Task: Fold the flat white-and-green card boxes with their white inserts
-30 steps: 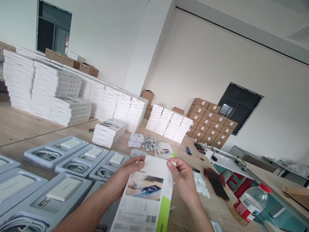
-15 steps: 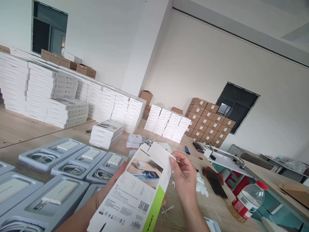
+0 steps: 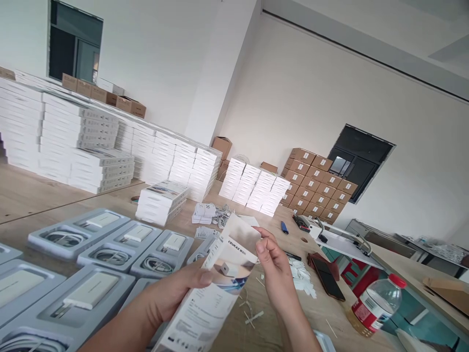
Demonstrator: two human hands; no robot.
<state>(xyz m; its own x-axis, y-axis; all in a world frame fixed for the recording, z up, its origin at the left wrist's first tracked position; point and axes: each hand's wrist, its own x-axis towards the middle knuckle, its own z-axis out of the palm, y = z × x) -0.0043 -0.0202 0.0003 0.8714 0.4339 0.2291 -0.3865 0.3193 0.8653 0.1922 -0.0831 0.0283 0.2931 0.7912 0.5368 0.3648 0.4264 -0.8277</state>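
A white printed charger box (image 3: 216,293) stands tilted in front of me. Its printed panel is bowed, and one flap sticks up at the top. My left hand (image 3: 172,293) grips the box's left edge, thumb lying on the printed face. At the upper right edge, my right hand (image 3: 274,264) pinches the card near the flap, its fingers partly behind it. Left of the box lie grey-blue trays (image 3: 95,293), each with a white charger (image 3: 91,291) and a coiled white cable (image 3: 157,264).
Stacked white boxes (image 3: 164,159) line the table's back, with brown cartons (image 3: 311,183) beyond. To the right are a phone (image 3: 328,277), a red-capped bottle (image 3: 379,305), a blue cutter (image 3: 284,227) and white scraps (image 3: 302,278). Small box stacks (image 3: 161,203) and loose cables (image 3: 223,215) lie mid-table.
The box has turned and its panel has bowed, hiding the green side strip. My left thumb now lies on its front face; my right hand stays at the upper right edge.
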